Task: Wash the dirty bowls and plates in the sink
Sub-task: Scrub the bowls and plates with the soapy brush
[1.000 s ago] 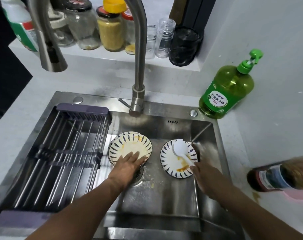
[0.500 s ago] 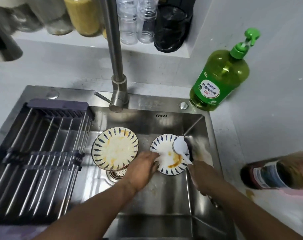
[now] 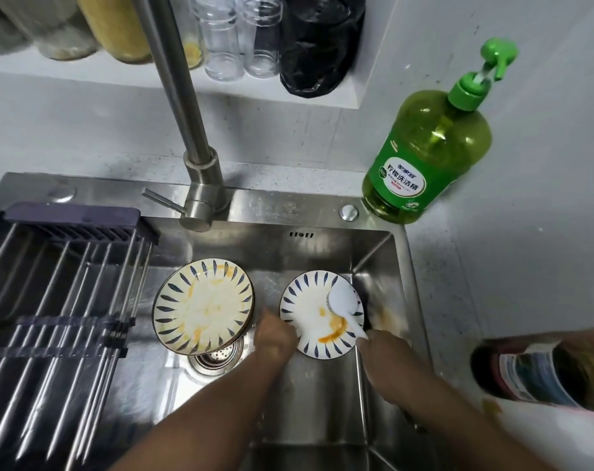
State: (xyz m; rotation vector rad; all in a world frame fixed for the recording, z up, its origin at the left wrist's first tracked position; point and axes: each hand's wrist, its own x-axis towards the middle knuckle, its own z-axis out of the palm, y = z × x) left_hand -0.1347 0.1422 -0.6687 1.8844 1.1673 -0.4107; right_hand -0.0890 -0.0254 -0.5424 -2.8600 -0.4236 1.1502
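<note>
Two dirty dishes with blue leaf rims lie in the steel sink [image 3: 322,413]. The larger plate [image 3: 203,305] sits left, stacked on another dish above the drain, smeared yellow. The smaller plate [image 3: 317,316] sits right with an orange sauce streak. A white spoon [image 3: 343,304] rests on its right side. My left hand [image 3: 274,339] grips the small plate's near-left rim. My right hand [image 3: 385,355] holds the spoon's handle at the plate's near-right edge.
A tall steel faucet [image 3: 200,185] rises behind the basin. A dish rack [image 3: 57,300] spans the sink's left half. A green dish soap bottle [image 3: 428,154] stands at the back right corner. A brown bottle [image 3: 540,372] lies on the right counter. Jars line the shelf behind.
My left hand left the large plate and moved right to take hold of the small plate's rim. The view shifted closer and rightward. My right hand stayed on the spoon.
</note>
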